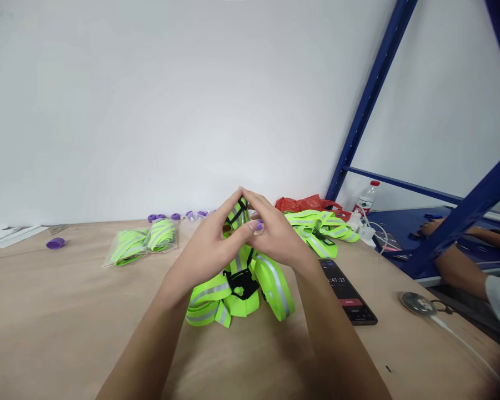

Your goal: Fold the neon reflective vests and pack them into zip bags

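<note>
A neon-green strap bundle (275,286) with silver reflective stripes and black buckles lies on the table in front of me, its upper part raised between my hands. My left hand (216,239) holds the top of the bundle from the left, thumb reaching across it. From the right, my right hand (277,230) closes round the same top part, and the fingertips of both hands meet above it. Loops of strap hang down onto the table below my hands.
Bagged green straps (161,234) and purple pieces (55,243) lie left. To the right are more straps (316,222), a red bag (306,204), a bottle (366,199), a phone (348,291) and a corded round device (416,304). Another person's arm (460,269) shows beyond the blue frame (366,83).
</note>
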Demonstrator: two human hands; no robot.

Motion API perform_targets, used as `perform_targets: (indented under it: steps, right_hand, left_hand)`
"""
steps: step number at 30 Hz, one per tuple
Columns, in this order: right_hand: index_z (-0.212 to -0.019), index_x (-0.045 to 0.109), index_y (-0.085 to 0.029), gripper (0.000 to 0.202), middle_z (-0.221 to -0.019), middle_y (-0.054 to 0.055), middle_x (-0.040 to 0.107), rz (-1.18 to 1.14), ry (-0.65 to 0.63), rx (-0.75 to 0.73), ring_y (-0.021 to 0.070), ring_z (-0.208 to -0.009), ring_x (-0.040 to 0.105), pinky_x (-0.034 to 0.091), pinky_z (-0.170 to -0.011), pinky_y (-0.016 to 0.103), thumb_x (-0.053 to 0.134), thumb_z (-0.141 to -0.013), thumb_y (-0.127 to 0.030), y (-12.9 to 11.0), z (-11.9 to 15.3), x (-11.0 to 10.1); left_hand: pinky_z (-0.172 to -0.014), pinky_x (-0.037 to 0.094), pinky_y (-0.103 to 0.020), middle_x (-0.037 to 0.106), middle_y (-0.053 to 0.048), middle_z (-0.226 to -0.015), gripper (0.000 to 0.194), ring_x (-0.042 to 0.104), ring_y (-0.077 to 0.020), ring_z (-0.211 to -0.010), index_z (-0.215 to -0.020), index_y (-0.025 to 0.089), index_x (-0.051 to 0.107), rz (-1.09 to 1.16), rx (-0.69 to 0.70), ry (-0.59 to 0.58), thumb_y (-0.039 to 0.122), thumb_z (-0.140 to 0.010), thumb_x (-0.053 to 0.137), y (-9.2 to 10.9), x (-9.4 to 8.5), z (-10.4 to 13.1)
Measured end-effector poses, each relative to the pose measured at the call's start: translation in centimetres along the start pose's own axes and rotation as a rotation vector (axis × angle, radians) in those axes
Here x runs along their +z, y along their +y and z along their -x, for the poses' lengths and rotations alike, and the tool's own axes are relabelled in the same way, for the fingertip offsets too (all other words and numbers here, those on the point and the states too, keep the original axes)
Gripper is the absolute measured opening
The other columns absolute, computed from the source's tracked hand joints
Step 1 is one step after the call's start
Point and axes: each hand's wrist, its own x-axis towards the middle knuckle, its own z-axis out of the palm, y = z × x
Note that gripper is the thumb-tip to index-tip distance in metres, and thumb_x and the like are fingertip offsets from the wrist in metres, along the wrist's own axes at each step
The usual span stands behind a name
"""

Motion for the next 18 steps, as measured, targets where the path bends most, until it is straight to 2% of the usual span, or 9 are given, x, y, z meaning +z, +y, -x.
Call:
perform_targets:
  steps: [3, 7, 10, 13, 15, 17, 18]
  right_hand:
    - [-0.154, 0.037, -0.02, 0.076, -0.158, 0.013, 0.042, 0.06, -0.026, 0.052, 0.0297, -0.142, 0.045, 0.042, -0.115, 0.05, 0.061, -0.081, -0.021, 0.1, 0.1, 0.6]
    - [-0.152, 0.038, -0.016, 0.072, -0.153, 0.016, 0.048, 0.17, 0.009, 0.116, 0.031, -0.138, 0.05, 0.046, -0.111, 0.051, 0.056, -0.083, -0.021, -0.1, 0.0, 1.4]
    - [-0.145, 0.045, -0.016, 0.067, -0.143, 0.014, 0.059, 0.291, 0.042, 0.159, 0.0322, -0.124, 0.061, 0.052, -0.101, 0.049, 0.054, -0.079, -0.014, 0.1, -0.3, 1.4]
    - [-0.134, 0.056, -0.019, 0.061, -0.129, 0.011, 0.07, 0.434, 0.054, 0.228, 0.0327, -0.113, 0.068, 0.054, -0.094, 0.047, 0.05, -0.075, -0.006, 0.7, -0.4, 1.0]
    - [-0.128, 0.062, -0.022, 0.057, -0.123, 0.009, 0.073, 0.488, 0.067, 0.242, 0.0326, -0.109, 0.071, 0.054, -0.093, 0.045, 0.051, -0.075, -0.004, 1.3, -0.4, 0.6]
    - [-0.125, 0.063, -0.024, 0.058, -0.123, 0.008, 0.074, 0.464, 0.104, 0.217, 0.0314, -0.108, 0.071, 0.054, -0.094, 0.042, 0.052, -0.072, -0.001, 1.8, -0.3, 0.2]
    - [-0.125, 0.062, -0.025, 0.059, -0.124, 0.007, 0.073, 0.417, 0.137, 0.193, 0.0303, -0.109, 0.071, 0.054, -0.095, 0.041, 0.053, -0.071, -0.001, 1.9, -0.3, -0.1]
  left_hand:
    - [-0.083, 0.055, -0.04, 0.068, -0.011, -0.128, 0.075, 0.068, -0.0278, -0.095, -0.159, 0.018, 0.03, -0.089, -0.044, -0.05, 0.045, -0.094, 0.056, 0.3, 0.4, 0.1]
    - [-0.074, 0.052, -0.038, 0.073, -0.011, -0.106, 0.082, 0.068, -0.0281, -0.088, -0.163, 0.015, 0.016, -0.165, -0.076, -0.072, 0.049, -0.096, 0.05, 0.1, 1.9, 0.3]
    - [-0.079, 0.052, -0.039, 0.069, -0.015, -0.119, 0.086, 0.067, -0.03, -0.098, -0.163, 0.016, 0.008, -0.13, -0.051, -0.092, 0.048, -0.096, 0.05, 0.0, 3.2, 0.5]
    - [-0.089, 0.052, -0.041, 0.055, -0.02, -0.145, 0.089, 0.061, -0.033, -0.12, -0.164, 0.017, 0.005, -0.066, -0.002, -0.136, 0.049, -0.095, 0.053, 0.1, 3.7, 0.9]
    - [-0.09, 0.053, -0.041, 0.05, -0.019, -0.15, 0.087, 0.058, -0.0333, -0.125, -0.163, 0.02, 0.01, -0.036, 0.02, -0.162, 0.049, -0.095, 0.055, 0.3, 3.5, 1.1]
    - [-0.085, 0.055, -0.039, 0.061, -0.015, -0.14, 0.076, 0.065, -0.0304, -0.115, -0.161, 0.024, 0.025, 0.003, 0.017, -0.168, 0.045, -0.095, 0.057, 0.5, 2.9, 1.2]
    - [-0.081, 0.056, -0.038, 0.069, -0.013, -0.129, 0.067, 0.069, -0.028, -0.105, -0.156, 0.025, 0.036, 0.027, 0.003, -0.166, 0.043, -0.095, 0.057, 0.5, 2.4, 1.2]
